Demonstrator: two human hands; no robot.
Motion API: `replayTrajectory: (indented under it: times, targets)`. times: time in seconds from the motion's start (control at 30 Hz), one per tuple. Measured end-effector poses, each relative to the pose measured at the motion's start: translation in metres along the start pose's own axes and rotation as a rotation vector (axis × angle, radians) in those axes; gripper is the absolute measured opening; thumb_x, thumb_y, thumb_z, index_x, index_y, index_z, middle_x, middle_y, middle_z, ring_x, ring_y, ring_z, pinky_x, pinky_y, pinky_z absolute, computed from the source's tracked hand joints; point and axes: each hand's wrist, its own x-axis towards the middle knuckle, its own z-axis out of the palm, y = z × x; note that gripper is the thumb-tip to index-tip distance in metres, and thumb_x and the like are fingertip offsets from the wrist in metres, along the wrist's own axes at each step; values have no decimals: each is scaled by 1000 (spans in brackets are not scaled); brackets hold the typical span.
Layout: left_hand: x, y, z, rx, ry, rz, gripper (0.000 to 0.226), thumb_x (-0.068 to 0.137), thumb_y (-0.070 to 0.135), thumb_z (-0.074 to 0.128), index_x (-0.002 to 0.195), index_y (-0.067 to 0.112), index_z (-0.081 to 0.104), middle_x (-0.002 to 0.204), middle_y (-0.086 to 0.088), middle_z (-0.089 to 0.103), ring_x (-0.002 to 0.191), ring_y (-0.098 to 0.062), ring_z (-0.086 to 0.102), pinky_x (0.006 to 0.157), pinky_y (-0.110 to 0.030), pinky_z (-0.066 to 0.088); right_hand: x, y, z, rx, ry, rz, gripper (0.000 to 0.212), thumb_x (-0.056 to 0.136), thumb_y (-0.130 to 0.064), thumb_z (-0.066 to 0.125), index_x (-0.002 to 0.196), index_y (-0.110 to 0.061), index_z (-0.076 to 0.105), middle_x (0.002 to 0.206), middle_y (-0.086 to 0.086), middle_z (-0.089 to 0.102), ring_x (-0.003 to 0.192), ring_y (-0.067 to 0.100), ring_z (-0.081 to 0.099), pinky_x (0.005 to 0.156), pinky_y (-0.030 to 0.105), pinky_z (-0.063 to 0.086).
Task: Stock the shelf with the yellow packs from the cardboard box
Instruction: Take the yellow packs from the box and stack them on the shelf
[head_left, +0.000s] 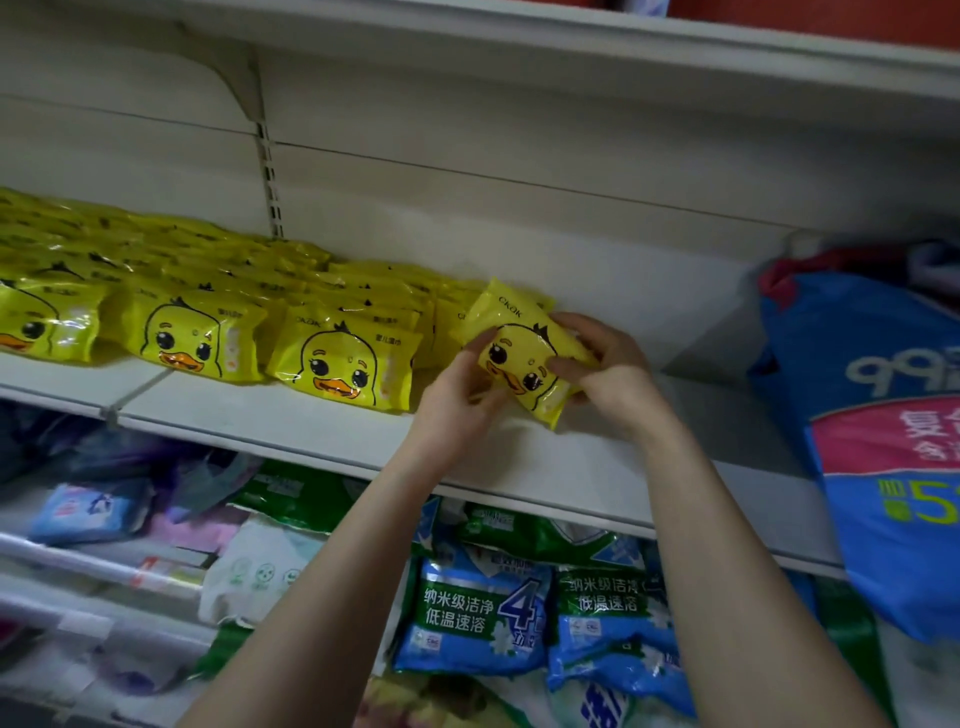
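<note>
A yellow pack (522, 349) with a duck face is tilted just above the white shelf (322, 431), right of the stocked rows. My left hand (460, 400) grips its lower left edge and my right hand (605, 364) grips its right side. Several more yellow packs (343, 364) lie in rows across the left and middle of the shelf, leaning back toward the rear panel. The cardboard box is out of view.
A large blue and pink bag (883, 441) stands on the shelf at the right. Below, blue and green detergent bags (478, 613) and other packs (88, 509) fill the lower shelf. Another shelf (571, 47) hangs overhead.
</note>
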Motion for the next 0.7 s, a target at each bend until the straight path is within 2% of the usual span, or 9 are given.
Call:
replayTrajectory:
  times: [0.07, 0.1, 0.17, 0.23, 0.3, 0.4, 0.5, 0.6, 0.7]
  targets:
    - [-2, -3, -1, 80, 3, -26, 64, 90, 19, 64, 145, 38, 38, 101, -2, 69, 101, -18, 65, 94, -37, 51, 6, 3, 1, -126, -4, -53, 57, 81, -5, 72, 103, -57, 63, 106, -10, 68, 95, 24, 68, 71, 39, 59]
    - [-2, -4, -2, 103, 1, -35, 63, 91, 18, 63, 146, 35, 38, 107, -3, 70, 105, -18, 64, 97, -38, 50, 9, 4, 2, -207, -8, -92, 56, 81, -7, 72, 105, -57, 64, 111, -9, 68, 101, 23, 66, 81, 40, 57]
    - [-1, -6, -4, 137, 1, -53, 60, 91, 16, 63, 146, 26, 40, 114, -3, 70, 110, -17, 64, 100, -39, 48, 15, 4, 8, -353, -44, -147, 51, 82, -8, 71, 114, -46, 66, 121, 0, 65, 110, 22, 60, 95, 34, 47]
    - [1, -7, -4, 172, 8, -60, 56, 92, 16, 62, 144, 21, 43, 118, -3, 69, 110, -17, 64, 100, -38, 48, 19, 5, 13, -437, -60, -171, 46, 82, -6, 71, 119, -34, 67, 122, 4, 62, 113, 22, 57, 96, 27, 41]
    - [1, -9, -3, 206, 24, -60, 56, 91, 17, 62, 144, 20, 44, 121, -8, 66, 109, -21, 63, 98, -39, 49, 22, 8, 17, -499, -51, -188, 49, 79, -7, 73, 122, -30, 66, 122, 7, 57, 114, 23, 55, 95, 25, 38]
    - [2, -9, 0, 283, 35, -59, 58, 91, 19, 62, 145, 20, 43, 122, -15, 56, 108, -29, 60, 97, -40, 49, 23, 17, 22, -645, -65, -215, 61, 77, -13, 77, 131, -35, 59, 130, 7, 49, 117, 28, 49, 100, 30, 39]
    - [4, -4, 3, 338, 20, -79, 63, 92, 22, 62, 149, 21, 35, 127, -17, 49, 113, -30, 56, 98, -32, 43, 18, 21, 25, -826, -60, -245, 65, 82, -25, 73, 139, -43, 47, 137, 3, 41, 118, 29, 38, 98, 35, 42]
    - [7, 2, 3, 418, -6, -101, 66, 93, 22, 60, 151, 22, 30, 129, -19, 48, 116, -32, 52, 99, -30, 39, 20, 18, 24, -850, -50, -256, 64, 82, -35, 73, 140, -42, 47, 135, 5, 40, 117, 30, 36, 100, 37, 40]
    - [9, 6, 2, 448, -21, -120, 67, 93, 24, 60, 152, 21, 29, 131, -19, 48, 117, -32, 52, 102, -33, 40, 21, 15, 24, -759, 17, -250, 58, 79, -42, 75, 134, -35, 56, 128, 7, 46, 114, 32, 39, 101, 37, 38]
